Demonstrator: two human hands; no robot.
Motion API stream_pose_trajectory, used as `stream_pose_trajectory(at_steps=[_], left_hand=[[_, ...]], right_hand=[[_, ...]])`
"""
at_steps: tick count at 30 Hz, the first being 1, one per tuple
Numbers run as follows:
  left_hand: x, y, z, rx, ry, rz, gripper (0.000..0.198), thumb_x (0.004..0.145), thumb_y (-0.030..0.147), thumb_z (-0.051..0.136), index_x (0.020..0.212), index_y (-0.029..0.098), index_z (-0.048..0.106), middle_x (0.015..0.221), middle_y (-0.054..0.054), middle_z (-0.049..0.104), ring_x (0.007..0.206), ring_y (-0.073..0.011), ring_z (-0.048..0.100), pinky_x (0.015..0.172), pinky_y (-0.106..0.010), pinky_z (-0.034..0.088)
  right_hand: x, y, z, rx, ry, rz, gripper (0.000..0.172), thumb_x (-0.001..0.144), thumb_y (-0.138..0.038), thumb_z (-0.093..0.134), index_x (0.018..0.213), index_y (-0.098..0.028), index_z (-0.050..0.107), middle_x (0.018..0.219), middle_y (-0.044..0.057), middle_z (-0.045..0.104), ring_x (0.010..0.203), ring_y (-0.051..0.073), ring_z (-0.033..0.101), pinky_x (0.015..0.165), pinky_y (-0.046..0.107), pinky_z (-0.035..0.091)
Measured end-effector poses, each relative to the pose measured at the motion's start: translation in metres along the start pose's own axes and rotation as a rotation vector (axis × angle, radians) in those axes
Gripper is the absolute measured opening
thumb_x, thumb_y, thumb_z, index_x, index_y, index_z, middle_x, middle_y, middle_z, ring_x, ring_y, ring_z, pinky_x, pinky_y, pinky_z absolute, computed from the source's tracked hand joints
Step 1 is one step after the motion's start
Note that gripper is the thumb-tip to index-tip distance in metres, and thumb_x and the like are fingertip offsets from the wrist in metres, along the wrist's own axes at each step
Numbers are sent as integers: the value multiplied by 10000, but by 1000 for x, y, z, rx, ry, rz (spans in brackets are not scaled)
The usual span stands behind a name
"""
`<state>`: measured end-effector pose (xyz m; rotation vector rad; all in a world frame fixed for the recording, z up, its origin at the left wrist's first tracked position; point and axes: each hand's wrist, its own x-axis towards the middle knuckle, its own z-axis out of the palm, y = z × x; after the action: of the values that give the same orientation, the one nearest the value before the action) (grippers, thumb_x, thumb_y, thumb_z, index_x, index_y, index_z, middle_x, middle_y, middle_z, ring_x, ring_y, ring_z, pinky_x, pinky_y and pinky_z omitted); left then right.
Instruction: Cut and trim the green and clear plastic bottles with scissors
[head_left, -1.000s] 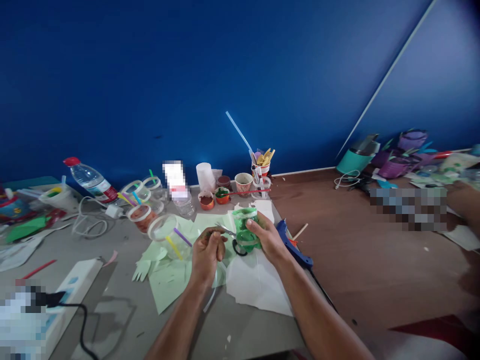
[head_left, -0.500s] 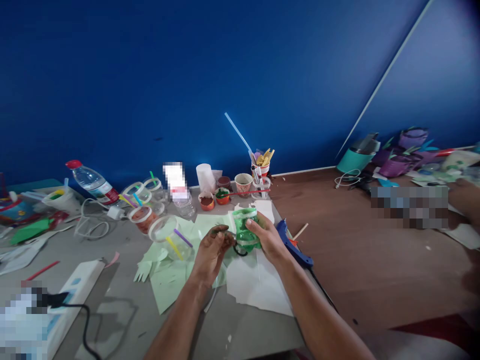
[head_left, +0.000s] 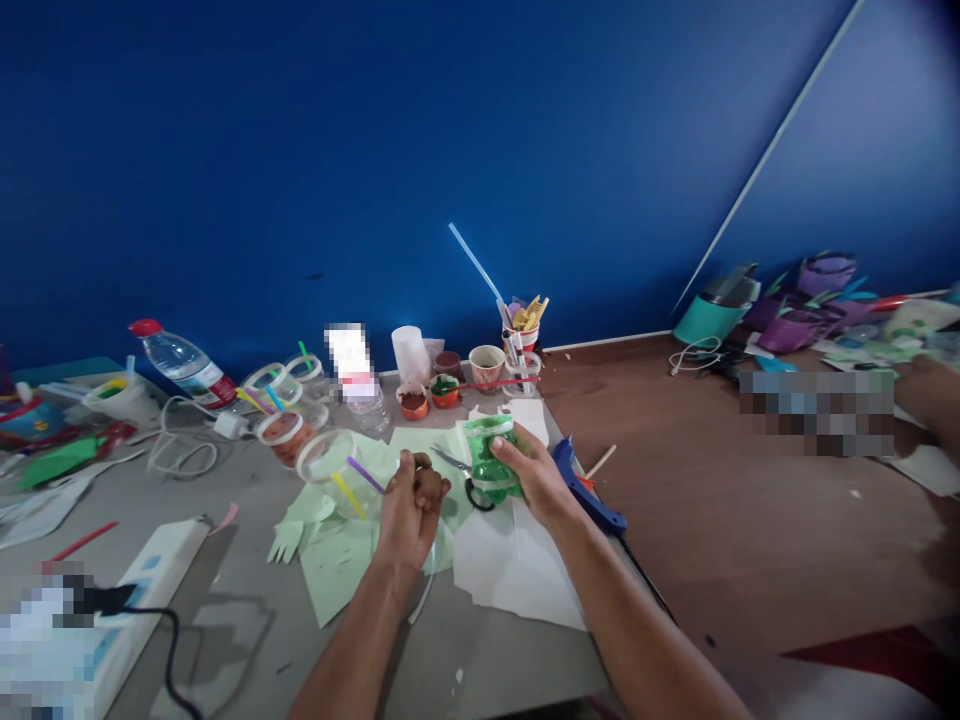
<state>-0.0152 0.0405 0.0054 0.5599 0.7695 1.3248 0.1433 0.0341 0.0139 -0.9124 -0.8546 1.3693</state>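
My right hand [head_left: 534, 478] grips a clear plastic cup filled with green material [head_left: 489, 458], held just above the table. My left hand [head_left: 411, 508] is closed in a pinch a little to the left of the cup, holding something too small to make out. Scissors [head_left: 466, 478] with black handles lie between the two hands on light green paper sheets [head_left: 337, 560]. A clear cup with purple and yellow straws [head_left: 339, 478] stands left of my left hand.
A blue glue gun [head_left: 589, 492] lies right of my right hand at the table's edge. Small paint cups [head_left: 429, 394], a pen holder [head_left: 521, 345], a water bottle [head_left: 184, 365] and cables line the back. A power strip [head_left: 142, 585] sits front left. Another person's arm [head_left: 926, 395] is far right.
My left hand drew back from the green cup and closed into a tighter pinch, uncovering the scissors. My right hand and the cup stayed put.
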Motion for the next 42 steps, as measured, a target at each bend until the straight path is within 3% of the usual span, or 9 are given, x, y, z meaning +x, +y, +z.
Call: stream_pose_trajectory(at_steps=[6, 10, 14, 17, 20, 26, 29, 33, 42], left_hand=[[-3, -1, 2, -51, -27, -13, 430, 695, 541, 733, 691, 153, 547, 448, 104, 314, 426, -45, 279, 543, -206, 409], [-4, -3, 4, -89, -72, -78, 439, 655, 539, 754, 800, 144, 628, 619, 33, 523, 570, -94, 502, 647, -269, 476], [0, -8, 2, 60, -16, 59, 398, 603, 340, 825, 917, 144, 678, 783, -6, 635, 717, -120, 593, 759, -276, 474], [3, -13, -3, 143, 20, 156, 313, 638, 377, 793, 827, 154, 680, 702, 11, 621, 662, -107, 579, 740, -275, 472], [4, -16, -7, 272, 42, 261, 227, 717, 351, 725, 863, 189, 664, 631, 46, 575, 608, -98, 557, 730, -274, 470], [-1, -11, -4, 524, 87, 452, 147, 749, 267, 642, 878, 195, 645, 852, -17, 656, 817, -162, 627, 802, -295, 470], [-3, -9, -1, 578, 63, 463, 163, 753, 291, 651, 876, 185, 638, 846, -29, 662, 837, -168, 616, 798, -289, 472], [-2, -11, -3, 608, 51, 449, 195, 741, 298, 670, 893, 184, 626, 871, -37, 650, 854, -175, 609, 788, -286, 465], [0, -11, -8, 762, 21, 449, 97, 772, 279, 616, 770, 187, 584, 742, -7, 581, 752, -163, 552, 714, -262, 420]], right_hand=[[-1, -1, 0, -28, 10, -8, 321, 717, -450, 733, 888, -200, 626, 739, -12, 563, 642, 127, 533, 562, 236, 467], [0, 0, -1, -48, -6, -20, 313, 731, -452, 721, 871, -194, 613, 751, -4, 565, 672, 135, 537, 579, 239, 470], [2, 5, -2, -42, -7, -11, 322, 739, -453, 716, 900, -196, 610, 745, -14, 552, 643, 119, 523, 557, 226, 451], [4, 8, -3, -64, -7, -35, 353, 738, -455, 714, 957, -195, 618, 767, -10, 570, 662, 124, 534, 582, 235, 453], [4, 8, -2, -128, -18, -69, 385, 726, -464, 717, 976, -189, 617, 772, -7, 581, 688, 137, 540, 607, 250, 452], [3, 6, 0, -404, -28, -157, 476, 733, -453, 697, 1091, -163, 575, 947, 64, 636, 857, 205, 583, 768, 340, 472], [4, 8, 0, -594, 7, -266, 508, 736, -426, 689, 1148, -158, 557, 1044, 94, 610, 985, 245, 573, 889, 390, 444], [2, 10, 4, -767, 20, -365, 525, 741, -368, 680, 1202, -164, 536, 1062, 95, 566, 1012, 252, 562, 905, 392, 445], [-1, 12, 11, -832, 23, -362, 520, 722, -318, 680, 1195, -156, 537, 1086, 108, 543, 1002, 250, 564, 899, 388, 456]])
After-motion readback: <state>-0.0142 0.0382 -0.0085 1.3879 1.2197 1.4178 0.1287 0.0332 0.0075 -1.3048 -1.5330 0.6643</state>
